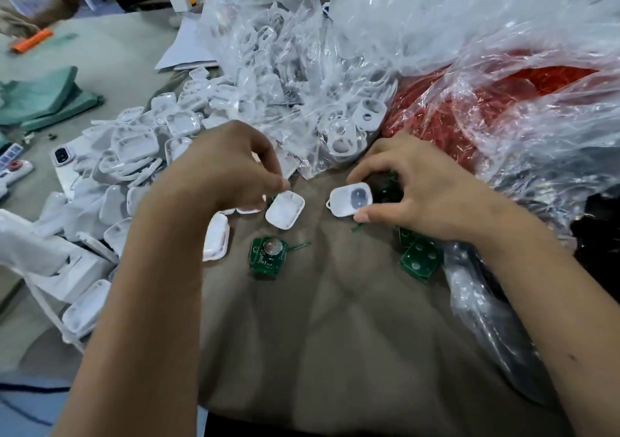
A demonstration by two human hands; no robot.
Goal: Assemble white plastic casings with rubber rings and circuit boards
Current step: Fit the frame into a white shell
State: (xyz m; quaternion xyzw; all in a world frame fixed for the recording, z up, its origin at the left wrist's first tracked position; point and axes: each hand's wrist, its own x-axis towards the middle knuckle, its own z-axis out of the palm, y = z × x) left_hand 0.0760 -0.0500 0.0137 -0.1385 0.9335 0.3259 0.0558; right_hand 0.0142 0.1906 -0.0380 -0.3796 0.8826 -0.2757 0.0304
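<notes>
— What lies nearest?
— A circuit board (267, 255) with a coin cell, flat on the brown cloth (335, 319).
— And the hands?
— Just beyond the board, the left hand (221, 168) pinches a plain casing half (285, 209); the right hand (419, 185) grips a windowed casing half (350, 199).
— Farther?
— Behind them, a pile of casings (141, 141) and clear bags (302, 67).

Left hand (221, 171) hides its fingers' grip on casing (284, 209)
</notes>
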